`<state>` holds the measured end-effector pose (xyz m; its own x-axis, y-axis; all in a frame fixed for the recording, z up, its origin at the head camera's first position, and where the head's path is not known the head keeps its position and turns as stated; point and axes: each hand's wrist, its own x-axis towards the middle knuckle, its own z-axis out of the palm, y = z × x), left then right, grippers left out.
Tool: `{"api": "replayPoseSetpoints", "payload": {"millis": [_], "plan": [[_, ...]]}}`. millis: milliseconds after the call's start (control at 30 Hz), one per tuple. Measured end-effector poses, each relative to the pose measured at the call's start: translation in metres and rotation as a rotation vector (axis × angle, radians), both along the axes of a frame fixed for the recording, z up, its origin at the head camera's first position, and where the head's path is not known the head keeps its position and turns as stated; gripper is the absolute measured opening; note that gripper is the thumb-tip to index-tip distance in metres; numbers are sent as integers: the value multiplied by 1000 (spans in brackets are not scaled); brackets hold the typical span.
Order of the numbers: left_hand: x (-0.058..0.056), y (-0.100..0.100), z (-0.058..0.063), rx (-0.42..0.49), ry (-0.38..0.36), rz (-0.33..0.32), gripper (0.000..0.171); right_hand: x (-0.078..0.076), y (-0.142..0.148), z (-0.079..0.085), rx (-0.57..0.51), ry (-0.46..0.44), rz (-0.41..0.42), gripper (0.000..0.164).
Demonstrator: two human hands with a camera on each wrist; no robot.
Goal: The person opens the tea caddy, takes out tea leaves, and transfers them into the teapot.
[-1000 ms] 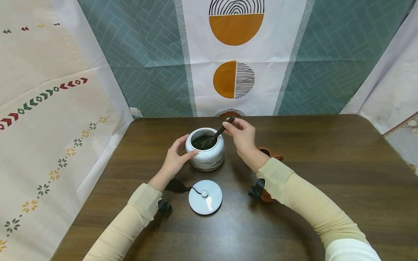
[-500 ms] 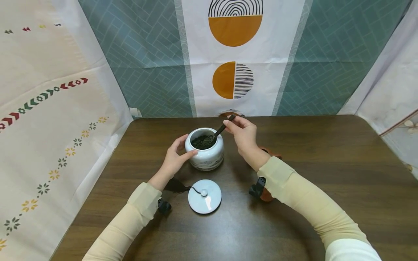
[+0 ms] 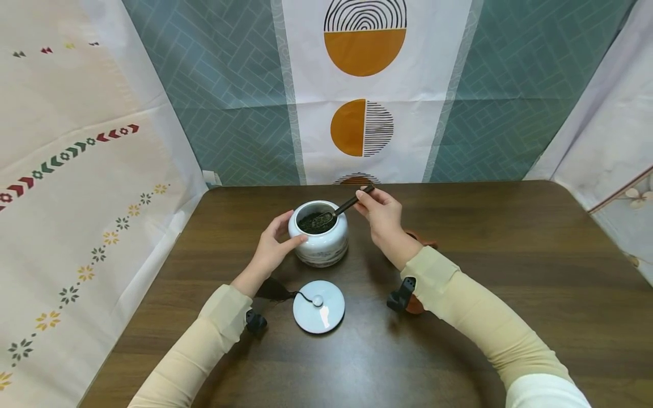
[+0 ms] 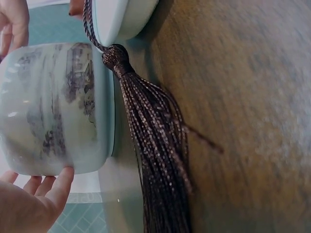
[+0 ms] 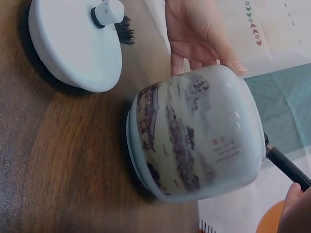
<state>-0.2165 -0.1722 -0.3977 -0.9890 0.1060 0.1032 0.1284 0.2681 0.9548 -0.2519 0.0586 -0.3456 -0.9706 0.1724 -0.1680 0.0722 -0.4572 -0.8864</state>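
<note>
A white porcelain jar (image 3: 320, 246) with a painted landscape stands upright, holding dark dried leaves (image 3: 312, 222). My left hand (image 3: 272, 246) steadies it from the left, thumb on the front near the rim and fingers round the far side. The right hand (image 3: 384, 218) pinches the dark handle of a small tea scoop (image 3: 352, 202), whose bowl rests among the leaves inside the jar. In front lies the round white lid (image 3: 318, 314) with its knob up. A dark brown tassel (image 4: 153, 141) hangs from a cord tied at the knob and lies on the table.
Reddish-brown clay pieces (image 3: 415, 306) sit partly hidden behind the right forearm, one with a handle or spout (image 3: 431, 244). The brown wooden table (image 3: 510, 255) ends at a patterned cloth backdrop (image 3: 245, 141). A white embroidered cloth (image 3: 76, 226) hangs at the left.
The scoop's handle has dipped lower and shifted right, its bowl still in the leaves. My right hand has come down slightly. Left hand, jar and lid keep their places.
</note>
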Motion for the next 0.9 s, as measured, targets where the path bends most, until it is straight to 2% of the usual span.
{"api": "replayPoseSetpoints", "payload": {"millis": [167,267,400,533,567,667,900], "plan": [[-1,0,-2,-1,0,-3,65,-1,2,-2,-44,-33,-7,15],[5,2,8,-6,-12,-10,64,-2,4,-2,-63,-39,-6,17],[11,5,20,-11,-28,-15,64,-2,8,2,-90,-35,-9,9],[12,5,20,-9,-26,-16,64,-1,14,9,-122,-39,-12,3],[14,6,24,-6,-30,-17,64,0,15,11,-131,-42,-12,3],[13,6,21,-14,-20,-17,64,0,21,15,-151,-48,-17,3],[-1,0,-1,-5,11,-6,64,3,37,25,-190,-47,-13,23]]}}
